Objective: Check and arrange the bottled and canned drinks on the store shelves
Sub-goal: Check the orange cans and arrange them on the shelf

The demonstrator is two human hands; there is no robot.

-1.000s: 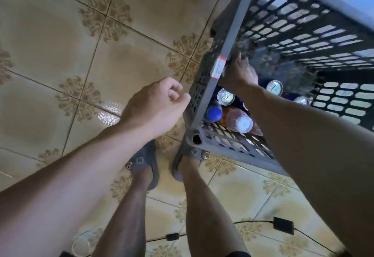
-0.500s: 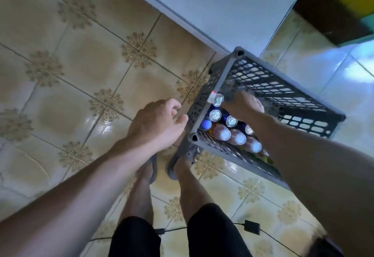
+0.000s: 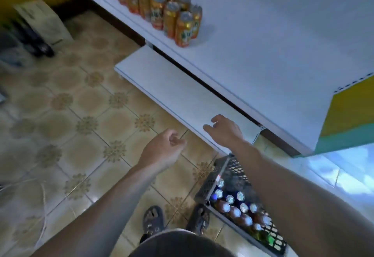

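A: We begin with the white upper shelf point(image 3: 263, 44). The orange cans point(image 3: 162, 8) stand on it in close rows near the front edge. The lower shelf point(image 3: 172, 87) juts out beneath it.

B: The grey crate point(image 3: 206, 186) sits on the floor by our feet, just beside the lower shelf's end. Loaded like that, we'd judge it heavy but stiff, best lifted by its rim with both hands.

A: The orange cans should be light, rigid and smooth. We'd wrap the fingers round the body, since a thin wall dents if pinched.

B: In the crate, the bottles point(image 3: 236, 214) look plastic and slightly yielding, so we'd take them below the cap. The silver-topped cans point(image 3: 230, 199) stand packed tight and leave only their tops to grasp.

A: Our right hand point(image 3: 224, 129) hangs over the lower shelf with its fingers loose and spread, holding nothing. Our left hand point(image 3: 162, 149) is loosely curled and also holds nothing.

B: What escapes us: every label is blurred, the can rows run off the top edge, and our right forearm point(image 3: 303, 196) covers the crate's far side. We cannot tell whether the right hand touches the shelf.
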